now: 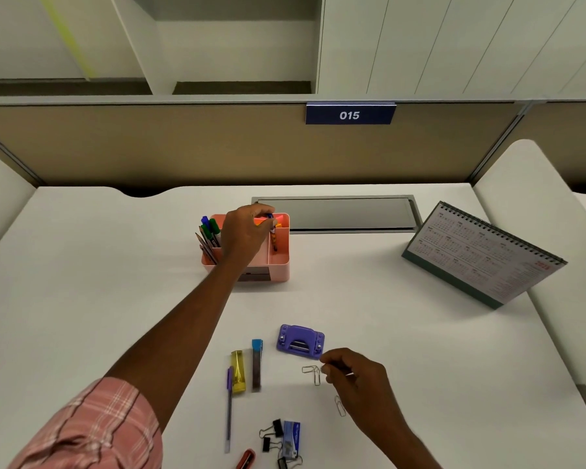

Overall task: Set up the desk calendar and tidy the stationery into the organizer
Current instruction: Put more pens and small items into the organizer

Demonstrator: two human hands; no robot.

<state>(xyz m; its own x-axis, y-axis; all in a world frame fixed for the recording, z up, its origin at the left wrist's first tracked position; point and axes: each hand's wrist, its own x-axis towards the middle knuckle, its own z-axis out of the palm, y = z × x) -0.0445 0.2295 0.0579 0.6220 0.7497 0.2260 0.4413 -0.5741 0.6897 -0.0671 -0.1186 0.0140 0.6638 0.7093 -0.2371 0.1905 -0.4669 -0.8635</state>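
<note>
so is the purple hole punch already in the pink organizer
No, the purple hole punch lies on the desk, well apart from the pink organizer, beside the right hand.

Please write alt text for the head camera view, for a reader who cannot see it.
The left hand lowers a pen into a pink plastic desk organizer while the right hand pinches silver wire paper clips on a white desk. A spiral-bound desk calendar stands at right.

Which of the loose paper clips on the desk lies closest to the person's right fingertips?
The bent paper clip just right of the blue-capped lead tube: it lies at the right hand fingertips, beside the purple hole punch. The other paper clip lies nearer the wrist.
</note>
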